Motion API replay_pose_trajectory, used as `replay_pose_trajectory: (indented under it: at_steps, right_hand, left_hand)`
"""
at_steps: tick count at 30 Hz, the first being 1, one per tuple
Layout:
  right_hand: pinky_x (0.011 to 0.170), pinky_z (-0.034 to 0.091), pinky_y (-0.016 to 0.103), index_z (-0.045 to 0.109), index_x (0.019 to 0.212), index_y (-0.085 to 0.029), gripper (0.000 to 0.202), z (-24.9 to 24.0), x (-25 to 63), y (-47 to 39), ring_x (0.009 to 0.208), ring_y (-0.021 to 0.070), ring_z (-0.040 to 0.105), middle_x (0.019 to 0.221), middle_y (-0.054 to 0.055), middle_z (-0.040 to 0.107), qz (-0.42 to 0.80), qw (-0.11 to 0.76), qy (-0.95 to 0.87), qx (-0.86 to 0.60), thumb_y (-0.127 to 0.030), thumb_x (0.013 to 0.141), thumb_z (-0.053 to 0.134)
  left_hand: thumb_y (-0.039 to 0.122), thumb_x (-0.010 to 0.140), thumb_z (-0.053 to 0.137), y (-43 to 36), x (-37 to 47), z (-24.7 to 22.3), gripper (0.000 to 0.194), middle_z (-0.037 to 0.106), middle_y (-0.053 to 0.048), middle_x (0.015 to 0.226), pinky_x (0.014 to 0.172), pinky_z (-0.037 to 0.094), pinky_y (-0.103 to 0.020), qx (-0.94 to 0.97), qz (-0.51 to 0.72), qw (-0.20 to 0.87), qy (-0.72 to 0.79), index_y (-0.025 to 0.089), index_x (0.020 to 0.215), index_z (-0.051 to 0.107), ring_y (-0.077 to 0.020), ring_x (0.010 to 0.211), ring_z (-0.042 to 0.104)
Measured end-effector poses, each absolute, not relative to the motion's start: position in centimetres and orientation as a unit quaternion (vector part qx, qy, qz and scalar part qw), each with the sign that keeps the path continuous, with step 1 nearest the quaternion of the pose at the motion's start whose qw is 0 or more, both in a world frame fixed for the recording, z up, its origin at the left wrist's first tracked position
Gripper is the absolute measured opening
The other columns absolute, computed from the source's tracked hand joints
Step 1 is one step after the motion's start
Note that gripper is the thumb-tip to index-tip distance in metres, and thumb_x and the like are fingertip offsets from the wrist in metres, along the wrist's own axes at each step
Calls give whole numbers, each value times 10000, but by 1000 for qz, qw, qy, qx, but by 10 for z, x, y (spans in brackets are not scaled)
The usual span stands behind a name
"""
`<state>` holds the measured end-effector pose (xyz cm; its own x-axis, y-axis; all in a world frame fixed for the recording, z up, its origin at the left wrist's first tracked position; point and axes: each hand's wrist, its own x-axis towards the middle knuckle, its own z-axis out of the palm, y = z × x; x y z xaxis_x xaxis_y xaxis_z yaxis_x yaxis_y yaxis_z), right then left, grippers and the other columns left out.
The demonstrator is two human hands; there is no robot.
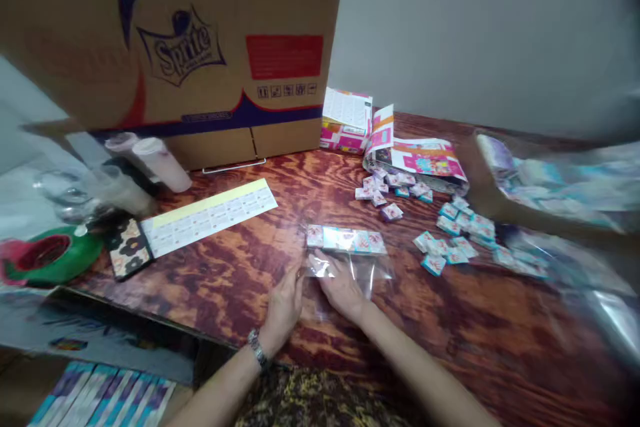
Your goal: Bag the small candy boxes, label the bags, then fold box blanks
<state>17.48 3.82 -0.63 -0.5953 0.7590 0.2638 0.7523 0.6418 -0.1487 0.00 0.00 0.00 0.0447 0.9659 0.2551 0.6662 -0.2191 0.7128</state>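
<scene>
Right hand (345, 290) extended over clear plastic bag (374, 267), left hand (285, 301) by its left edge; cannot tell whether either grips it. Bag lies on reddish-brown table (220, 280), row of small boxes (346, 240) at its far end; loose boxes (433, 265) to the right.

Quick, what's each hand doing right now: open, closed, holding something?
Left hand: at the left edge of the clear bag; grip can't be told.
Right hand: at the same bag; grip can't be told either.
</scene>
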Motion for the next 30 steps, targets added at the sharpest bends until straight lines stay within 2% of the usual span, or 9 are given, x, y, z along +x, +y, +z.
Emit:
replay_pose_trajectory:
  at_steps: [6, 12, 15, 18, 22, 25, 27, 30]
  right_hand:
    - [909, 458, 364, 502, 1234, -160, 383, 0, 160, 54, 1048, 213, 514, 1155, 101, 582, 112, 119, -886, -434, -87, 865, 427]
    - [869, 449, 357, 552, 1125, -117, 290, 11, 143, 69, 998, 223, 515, 1071, 128, 590, 123, 102, -860, -485, -111, 866, 423]
    - [788, 465, 307, 591, 1010, -169, 199, 20, 147, 65, 913, 194, 541, 998, 79, 608, 117, 87, -852, -503, -176, 869, 451]
    - [740, 468, 310, 585, 1008, -227, 189, 27, 164, 59, 876, 191, 551, 952, 41, 612, 99, 71, -835, -536, -254, 886, 442]
    - [767, 457, 397, 590, 983, -196, 183, 29, 188, 55, 951, 252, 531, 963, 85, 602, 73, 60, -802, -589, -259, 879, 453]
    - [792, 456, 377, 578, 1046, -209, 216, 34, 194, 45, 983, 241, 526, 1040, 81, 598, 94, 69, -834, -539, -300, 876, 479]
    - [824, 449, 364, 558, 1111, -205, 269, 45, 198, 29, 980, 225, 537, 1075, 87, 598, 130, 86, -863, -481, -313, 874, 491]
    - [841, 443, 305, 570, 1119, -199, 282, 72, 218, 1, 967, 190, 565, 1084, 81, 610, 230, 122, -877, -403, -297, 859, 521]
  left_hand:
    - [211, 872, 446, -6, 8, 2, 503, 639, -116, 1056, 783, 530, -305, 695, 341, 261, 576, 151, 1348, 294, -189, 920, 642]
    - [232, 869, 407, -4, 2, 9, 508, 649, -125, 1002, 725, 530, -308, 698, 336, 273, 570, 136, 1348, 272, -190, 842, 656]
    - [278, 862, 417, 0, -3, 13, 490, 666, -92, 942, 658, 530, -297, 677, 320, 284, 599, 159, 1324, 306, -188, 762, 668]
    - [361, 845, 442, 5, -10, 11, 488, 675, -70, 847, 603, 526, -291, 660, 312, 276, 625, 154, 1281, 366, -191, 677, 666]
    - [405, 815, 479, 9, -16, 4, 514, 677, -48, 783, 531, 513, -262, 680, 287, 264, 621, 172, 1265, 392, -187, 612, 660]
    - [393, 822, 479, 6, -16, 5, 495, 670, -32, 755, 486, 498, -243, 702, 271, 233, 617, 184, 1263, 395, -177, 573, 650]
    - [379, 834, 472, 5, -15, 11, 488, 666, -64, 819, 538, 517, -265, 727, 280, 165, 605, 159, 1264, 400, -190, 648, 656]
    - [328, 827, 515, 3, -9, 24, 457, 599, -163, 1065, 791, 512, -372, 781, 309, 20, 542, 123, 1230, 448, -258, 970, 599]
